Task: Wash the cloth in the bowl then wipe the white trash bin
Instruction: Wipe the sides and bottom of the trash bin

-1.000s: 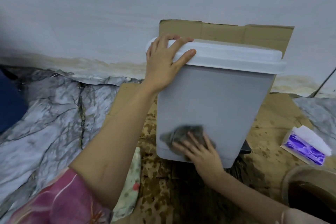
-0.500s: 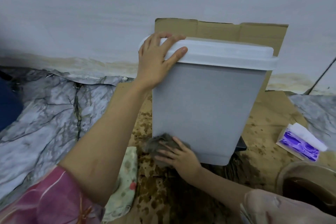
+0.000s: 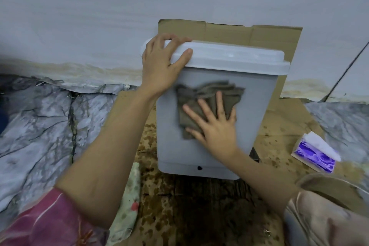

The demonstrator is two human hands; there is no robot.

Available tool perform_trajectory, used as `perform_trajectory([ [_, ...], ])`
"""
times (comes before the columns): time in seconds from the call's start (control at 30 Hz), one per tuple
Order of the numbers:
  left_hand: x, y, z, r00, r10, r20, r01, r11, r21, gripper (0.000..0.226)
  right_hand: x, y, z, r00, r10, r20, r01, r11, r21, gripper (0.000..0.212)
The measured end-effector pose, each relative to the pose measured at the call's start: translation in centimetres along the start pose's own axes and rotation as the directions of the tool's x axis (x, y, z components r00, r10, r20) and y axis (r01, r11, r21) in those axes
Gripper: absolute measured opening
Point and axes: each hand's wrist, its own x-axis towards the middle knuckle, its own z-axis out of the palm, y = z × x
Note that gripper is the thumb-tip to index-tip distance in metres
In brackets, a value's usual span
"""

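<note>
The right hand [image 3: 216,126] presses the cloth [image 3: 207,104] flat against the bin [image 3: 207,152] front, fingers spread; the left hand [image 3: 162,66] curls over the lid's corner, steadying it. The bin stands on wet cardboard [image 3: 283,126] on the floor, by the wall. To wipe well, I'd keep the palm flat, overlap strokes, and hold the lid firm so the bin can't tip. One bin, one cloth, one tissue pack [image 3: 313,154], one bowl [image 3: 335,187] at the right edge.
</note>
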Motion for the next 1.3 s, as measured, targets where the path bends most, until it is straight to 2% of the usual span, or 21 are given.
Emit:
perform_trajectory([
  [0.07, 0.1, 0.2, 0.1, 1.000, -0.005, -0.002, 0.005, 1.000, -0.002, 0.030, -5.0, -0.1, 2.2, 0.982, -0.167, 0.092, 0.168, 0.986, -0.001, 0.060],
  [0.13, 0.0, 0.2, 0.1, 1.000, -0.002, -0.005, 0.002, 1.000, 0.000, 0.030, -10.5, 0.2, 3.7, 0.934, -0.292, 0.204, 0.304, 0.952, -0.030, 0.075],
  [0.2, -0.2, 0.0, 0.0, 1.000, 0.007, -0.015, -0.007, 1.000, 0.010, 0.030, -14.7, 1.3, 4.3, 0.891, -0.315, 0.328, 0.355, 0.932, -0.071, 0.105],
  [0.23, -0.2, -0.1, 0.0, 1.000, 0.010, -0.014, -0.010, 1.000, 0.015, 0.030, -15.8, 2.0, 4.4, 0.880, -0.312, 0.357, 0.364, 0.927, -0.088, 0.114],
  [0.27, -0.2, -0.2, 0.0, 1.000, 0.009, -0.010, -0.009, 1.000, 0.015, 0.030, -16.4, 2.6, 4.3, 0.884, -0.315, 0.345, 0.370, 0.923, -0.108, 0.114],
  [0.33, -0.1, -0.2, 0.1, 1.000, 0.001, -0.001, -0.001, 1.000, 0.013, 0.030, -15.9, 3.5, 3.6, 0.926, -0.257, 0.277, 0.297, 0.948, -0.113, 0.100],
  [0.4, 0.1, -0.1, 0.2, 1.000, -0.005, -0.002, 0.005, 1.000, 0.013, 0.030, -13.3, 3.9, 2.5, 0.984, -0.036, 0.175, 0.047, 0.997, -0.056, 0.104],
  [0.43, 0.1, -0.1, 0.2, 1.000, -0.007, -0.004, 0.007, 1.000, 0.013, 0.030, -11.3, 4.0, 1.5, 0.989, 0.099, 0.111, -0.098, 0.995, -0.020, 0.104],
  [0.5, 0.1, -0.1, 0.3, 1.000, -0.004, -0.010, 0.005, 1.000, 0.012, 0.030, -6.5, 4.4, -0.7, 0.952, 0.305, -0.037, -0.303, 0.952, 0.046, 0.083],
  [0.6, 0.2, -0.1, 0.4, 1.000, -0.011, -0.009, 0.011, 1.000, 0.005, 0.031, -1.3, 5.1, -2.9, 0.878, 0.470, -0.093, -0.453, 0.877, 0.162, 0.059],
  [0.67, 0.2, -0.1, 0.5, 1.000, -0.018, -0.014, 0.018, 1.000, 0.001, 0.031, -1.2, 4.9, -2.5, 0.886, 0.458, -0.073, -0.445, 0.883, 0.150, 0.062],
  [0.77, 0.3, 0.0, 0.7, 1.000, -0.014, -0.026, 0.014, 1.000, -0.001, 0.032, -6.4, 3.7, 0.8, 0.941, 0.337, 0.041, -0.339, 0.932, 0.130, 0.070],
  [0.83, 0.3, 0.1, 0.8, 0.999, -0.019, -0.028, 0.019, 1.000, -0.004, 0.032, -11.8, 2.6, 3.3, 0.944, 0.289, 0.160, -0.314, 0.936, 0.157, 0.061],
  [0.93, 0.1, 0.2, 0.7, 0.999, -0.020, -0.031, 0.020, 1.000, -0.010, 0.032, -17.9, 1.3, 4.8, 0.910, 0.311, 0.275, -0.378, 0.895, 0.238, 0.042],
  [0.97, 0.0, 0.2, 0.6, 0.999, -0.021, -0.034, 0.020, 1.000, -0.013, 0.032, -18.5, 1.3, 4.8, 0.902, 0.329, 0.278, -0.403, 0.874, 0.272, 0.047],
  [1.03, -0.1, 0.0, 0.5, 0.999, -0.020, -0.033, 0.019, 1.000, -0.010, 0.032, -17.7, 1.6, 4.4, 0.909, 0.340, 0.242, -0.406, 0.853, 0.327, 0.076],
  [1.07, 0.0, 0.0, 0.5, 0.999, -0.020, -0.032, 0.020, 1.000, -0.007, 0.031, -16.5, 1.7, 3.7, 0.910, 0.353, 0.219, -0.410, 0.847, 0.338, 0.077],
  [1.13, 0.1, 0.0, 0.7, 0.999, -0.027, -0.033, 0.027, 1.000, -0.012, 0.031, -13.6, 1.6, 2.4, 0.907, 0.388, 0.162, -0.421, 0.850, 0.317, 0.053],
  [1.17, 0.2, 0.0, 0.8, 0.999, -0.030, -0.034, 0.029, 0.999, -0.017, 0.031, -12.1, 1.6, 1.9, 0.902, 0.404, 0.153, -0.432, 0.859, 0.277, 0.049],
  [1.23, 0.3, 0.0, 0.9, 0.999, -0.029, -0.039, 0.029, 0.999, -0.021, 0.032, -9.4, 1.1, 1.0, 0.913, 0.375, 0.160, -0.401, 0.898, 0.181, 0.057],
  [1.3, 0.2, 0.0, 0.9, 0.999, -0.026, -0.044, 0.026, 1.000, -0.016, 0.032, -8.2, 0.3, 1.2, 0.962, 0.228, 0.152, -0.244, 0.965, 0.096, 0.072],
])
